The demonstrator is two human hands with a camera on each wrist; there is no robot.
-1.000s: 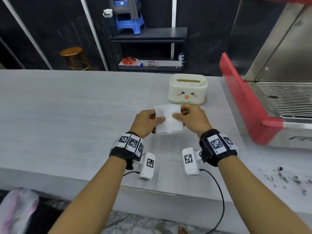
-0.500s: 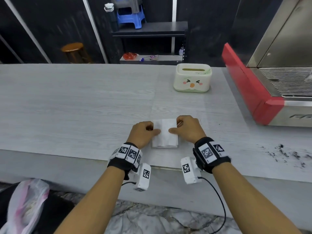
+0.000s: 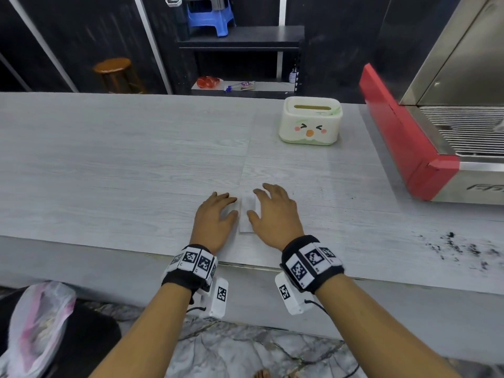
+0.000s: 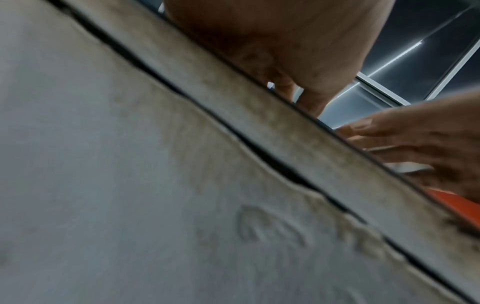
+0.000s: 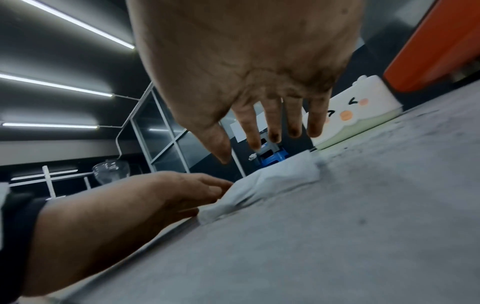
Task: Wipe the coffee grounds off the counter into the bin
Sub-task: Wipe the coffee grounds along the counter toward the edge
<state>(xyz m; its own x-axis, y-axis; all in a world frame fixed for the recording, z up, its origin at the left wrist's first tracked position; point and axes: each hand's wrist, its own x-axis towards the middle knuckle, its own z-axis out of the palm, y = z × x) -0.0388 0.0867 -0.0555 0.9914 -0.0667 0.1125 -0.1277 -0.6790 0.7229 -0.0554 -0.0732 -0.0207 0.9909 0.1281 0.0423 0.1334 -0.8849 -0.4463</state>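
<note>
A folded white tissue (image 3: 247,214) lies flat on the grey counter (image 3: 122,159), near its front edge. My left hand (image 3: 218,211) rests with straight fingers on the tissue's left side. My right hand (image 3: 272,208) is spread open over its right side. In the right wrist view the right hand (image 5: 259,115) hovers just above the tissue (image 5: 267,183), and the left hand (image 5: 187,189) touches its edge. Dark coffee grounds (image 3: 461,248) are scattered on the counter far to the right. A black bin with a plastic bag liner (image 3: 41,326) stands on the floor at the lower left.
A cream tissue box with a cartoon face (image 3: 311,121) stands at the back of the counter. A red and steel espresso machine (image 3: 409,137) fills the right side. Beyond the counter are a shelf (image 3: 240,45) and a wooden stool (image 3: 114,72).
Both hands had pinched the tissue in the air, then brought it down to the counter. They have now let go and lie with straightened fingers on or over it.
</note>
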